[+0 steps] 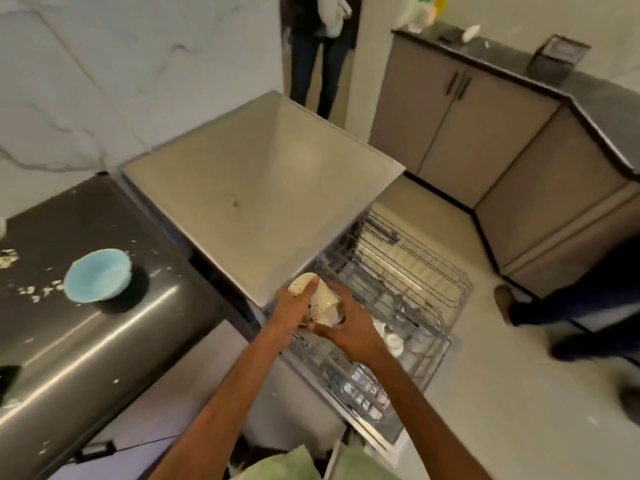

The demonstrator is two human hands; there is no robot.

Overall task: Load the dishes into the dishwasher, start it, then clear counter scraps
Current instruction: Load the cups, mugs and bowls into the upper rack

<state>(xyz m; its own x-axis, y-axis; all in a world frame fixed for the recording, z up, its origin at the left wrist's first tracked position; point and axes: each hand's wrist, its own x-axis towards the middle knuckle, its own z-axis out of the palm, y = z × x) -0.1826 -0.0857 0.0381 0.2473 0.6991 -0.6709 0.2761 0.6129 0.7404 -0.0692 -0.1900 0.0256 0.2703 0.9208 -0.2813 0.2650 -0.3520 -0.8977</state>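
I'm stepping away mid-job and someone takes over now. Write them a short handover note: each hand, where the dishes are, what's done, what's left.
Left hand and right hand: both grip a cream bowl, tilted, above the pulled-out racks of the dishwasher.
A blue bowl stands on the dark counter, scraps scattered beside it. Some white dishes already sit in the racks.
Done: part of the loading.
Left: rack the cream bowl, load the blue bowl, push the racks in, start the machine, clear the scraps.
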